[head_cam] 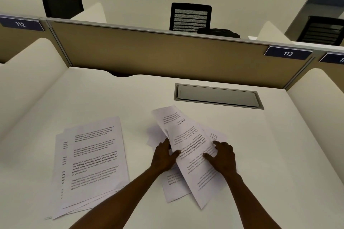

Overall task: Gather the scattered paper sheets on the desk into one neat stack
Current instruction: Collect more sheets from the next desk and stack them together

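Printed white sheets lie in two groups on the white desk (96, 95). A loosely squared pile (93, 161) sits at the left, its lower edges fanned out. At centre right, a messy bunch of sheets (189, 147) overlaps at odd angles, text upside down. My left hand (164, 156) grips the bunch's left edge, thumb on top. My right hand (221, 156) presses on its right side, fingers spread on the top sheet. More sheets (173, 186) poke out below the bunch, partly hidden.
A grey cable hatch (217, 95) is set into the desk behind the bunch. A tan partition (167, 54) closes the back, with white curved dividers at both sides. Labels 112 and 113 hang on the partition. Black chairs stand beyond it.
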The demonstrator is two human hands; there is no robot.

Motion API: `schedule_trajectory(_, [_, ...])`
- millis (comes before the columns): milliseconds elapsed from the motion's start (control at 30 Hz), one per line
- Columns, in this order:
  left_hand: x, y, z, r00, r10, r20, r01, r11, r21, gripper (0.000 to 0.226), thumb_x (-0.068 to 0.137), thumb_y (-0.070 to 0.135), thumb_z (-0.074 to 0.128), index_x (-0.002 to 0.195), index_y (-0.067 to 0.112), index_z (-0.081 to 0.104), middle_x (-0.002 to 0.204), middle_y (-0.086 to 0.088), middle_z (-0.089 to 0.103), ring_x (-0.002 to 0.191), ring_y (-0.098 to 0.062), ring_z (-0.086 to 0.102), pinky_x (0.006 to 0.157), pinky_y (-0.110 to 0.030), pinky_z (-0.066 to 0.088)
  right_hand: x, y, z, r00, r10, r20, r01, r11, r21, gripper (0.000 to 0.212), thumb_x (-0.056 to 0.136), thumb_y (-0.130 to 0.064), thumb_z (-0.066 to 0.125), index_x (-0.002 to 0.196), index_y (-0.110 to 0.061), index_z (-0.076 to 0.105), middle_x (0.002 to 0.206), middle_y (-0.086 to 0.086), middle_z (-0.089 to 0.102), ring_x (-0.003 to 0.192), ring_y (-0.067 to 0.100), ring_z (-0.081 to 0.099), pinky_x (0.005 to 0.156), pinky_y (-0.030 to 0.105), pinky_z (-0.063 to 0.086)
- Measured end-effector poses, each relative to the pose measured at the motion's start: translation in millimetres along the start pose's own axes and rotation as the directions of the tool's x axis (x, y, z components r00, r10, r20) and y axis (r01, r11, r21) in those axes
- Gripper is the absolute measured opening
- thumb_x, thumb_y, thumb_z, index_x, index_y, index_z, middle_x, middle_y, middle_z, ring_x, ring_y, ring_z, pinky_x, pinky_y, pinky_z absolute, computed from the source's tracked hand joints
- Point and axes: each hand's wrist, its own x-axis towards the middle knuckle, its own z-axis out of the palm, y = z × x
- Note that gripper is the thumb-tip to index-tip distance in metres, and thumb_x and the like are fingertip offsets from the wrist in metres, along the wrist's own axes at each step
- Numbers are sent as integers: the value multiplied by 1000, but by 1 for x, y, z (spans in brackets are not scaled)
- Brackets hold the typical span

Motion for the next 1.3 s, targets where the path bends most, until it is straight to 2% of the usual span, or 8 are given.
schedule_trajectory(100, [-3,9,1,999,-3,37,7,996,-84,56,92,12,63,143,16,41,131,-6,62,121,-20,59,104,-36,49,-6,-5,3,999,-27,-38,31,994,106,67,76,-46,76,130,-12,57,119,10,60,114,27,53,97,38,44])
schedule_trajectory(200, [-6,19,1,998,-60,25,64,976,-206,43,99,14,53,141,17,46,133,-4,61,118,-17,59,101,-32,51,-10,-9,1,996,-22,-90,44,968,247,59,76,-37,80,126,-12,61,114,9,62,104,24,61,91,33,49])
schedule_trajectory(300, [-8,27,-3,994,-112,16,110,922,-372,31,101,21,49,132,17,55,124,-2,66,104,-10,65,81,-19,57,-7,-11,-9,996,62,-69,-28,907,420,59,76,-33,81,129,-19,59,113,5,61,96,21,64,85,32,52])
schedule_trajectory(433, [-5,30,-10,971,-233,43,221,825,-520,35,97,42,53,122,20,63,115,-1,72,103,-19,70,87,-38,59,-1,-10,-24,986,131,105,-167,714,679,58,78,-14,78,131,-20,57,112,3,67,99,20,65,85,37,52])
schedule_trajectory(533, [-3,28,-16,960,-278,47,260,808,-529,35,93,48,56,114,23,67,106,2,76,97,-18,72,79,-34,59,1,-10,-29,981,115,157,-195,617,762,48,78,-2,75,124,-13,63,109,10,72,97,22,68,79,34,53])
schedule_trajectory(800, [-6,8,-16,966,-252,65,242,776,-582,48,91,9,66,135,21,52,127,-5,66,113,-26,65,97,-53,53,-1,-13,-27,979,129,156,-202,589,782,21,76,-9,80,89,-5,64,95,10,71,85,24,66,67,30,51])
schedule_trajectory(1033, [-6,7,-17,952,-306,-13,242,778,-580,32,94,24,63,126,20,61,120,-5,70,107,-26,69,95,-52,54,-10,-23,-27,983,124,136,-183,610,771,21,84,-30,74,96,-16,64,87,6,74,76,19,68,64,26,49])
schedule_trajectory(1300, [-3,7,-20,925,-376,-54,276,763,-585,32,92,36,64,120,19,65,111,-4,73,98,-25,71,86,-44,58,-14,-24,-26,977,71,201,-197,661,724,24,83,-14,75,103,-17,64,90,6,74,80,21,71,59,23,48])
